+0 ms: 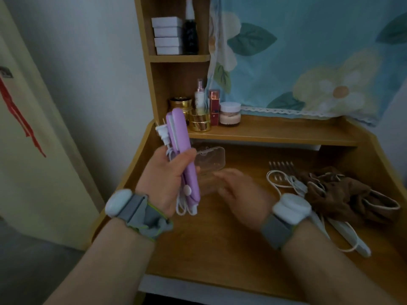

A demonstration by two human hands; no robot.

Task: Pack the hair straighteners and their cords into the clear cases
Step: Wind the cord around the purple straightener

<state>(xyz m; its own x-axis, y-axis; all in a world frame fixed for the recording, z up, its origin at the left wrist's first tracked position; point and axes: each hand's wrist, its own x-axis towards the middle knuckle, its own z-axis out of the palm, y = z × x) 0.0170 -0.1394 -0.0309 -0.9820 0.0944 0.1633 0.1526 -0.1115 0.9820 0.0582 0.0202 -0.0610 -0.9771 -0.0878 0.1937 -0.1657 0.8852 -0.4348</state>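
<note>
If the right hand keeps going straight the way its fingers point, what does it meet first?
Most likely the clear case lying on the desk. The right hand is blurred, its straight fingers aimed up-left at the case's near part. They seem already at it, though depth is unclear.

No legible text is found; print on the small white bottle (pixel 199 99) is too blurred to be read.
</note>
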